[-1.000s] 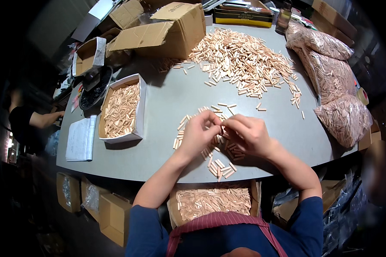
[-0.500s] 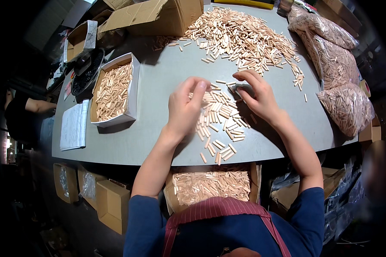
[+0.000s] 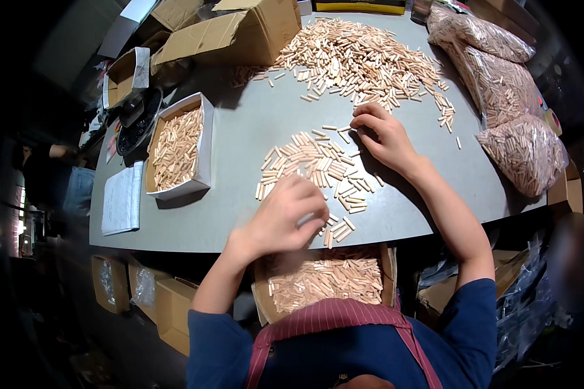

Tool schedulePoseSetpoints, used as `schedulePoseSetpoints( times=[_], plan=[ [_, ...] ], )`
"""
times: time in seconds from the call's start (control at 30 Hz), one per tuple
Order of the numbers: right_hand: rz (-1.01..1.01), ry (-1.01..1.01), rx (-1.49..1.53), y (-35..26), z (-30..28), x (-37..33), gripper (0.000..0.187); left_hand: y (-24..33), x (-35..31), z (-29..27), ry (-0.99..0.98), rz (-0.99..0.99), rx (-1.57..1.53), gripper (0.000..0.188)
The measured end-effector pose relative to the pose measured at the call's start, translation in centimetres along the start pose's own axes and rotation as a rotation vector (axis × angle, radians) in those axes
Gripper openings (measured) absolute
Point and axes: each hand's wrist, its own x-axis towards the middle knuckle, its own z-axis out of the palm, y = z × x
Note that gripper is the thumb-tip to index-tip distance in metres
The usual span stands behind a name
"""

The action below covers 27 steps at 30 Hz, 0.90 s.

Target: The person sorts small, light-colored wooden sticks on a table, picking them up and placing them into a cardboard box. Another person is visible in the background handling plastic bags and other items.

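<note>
Short, pale wooden dowels [image 3: 318, 162] lie scattered on the grey table in front of me. My left hand [image 3: 289, 212] is over the near side of this spread, close to the table's front edge. Its fingers are bent and a little blurred, with a gap between them and the thumb; I make out nothing held. At the far right of the spread, my right hand [image 3: 384, 137] has its fingers half curled and the thumb apart, close to a few loose dowels. Below the table edge, a cardboard box [image 3: 261, 301] in front of my body holds many more dowels.
A large dowel heap [image 3: 363, 61] covers the far part of the table. To the left stand a white carton [image 3: 206, 146] of dowels and a notepad [image 3: 121, 201]. Filled plastic bags [image 3: 522, 155] line the right edge. A big open cardboard box [image 3: 240, 39] sits at the back.
My left hand has moved toward me to the near side of the scattered dowels, uncovering more of them on the left. My right hand has barely moved. The whole view has shifted slightly.
</note>
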Motion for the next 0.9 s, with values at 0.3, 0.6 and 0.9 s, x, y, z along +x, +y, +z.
schedulePoseSetpoints(
  times=[0.3,0.6,0.9],
  plan=[
    [-0.04,0.022,-0.001,0.3,-0.1,-0.1,0.018,0.3,-2.8,1.3,0.14,-0.084,0.15,0.018],
    [0.0,0.043,-0.014,0.1,-0.4,0.0,0.03,-1.7,-6.0,-0.2,0.452,-0.431,0.136,0.028],
    [0.021,0.069,-0.053,0.5,0.0,0.2,0.029,-3.0,-10.1,0.4,0.065,-0.52,0.468,0.078]
  ],
)
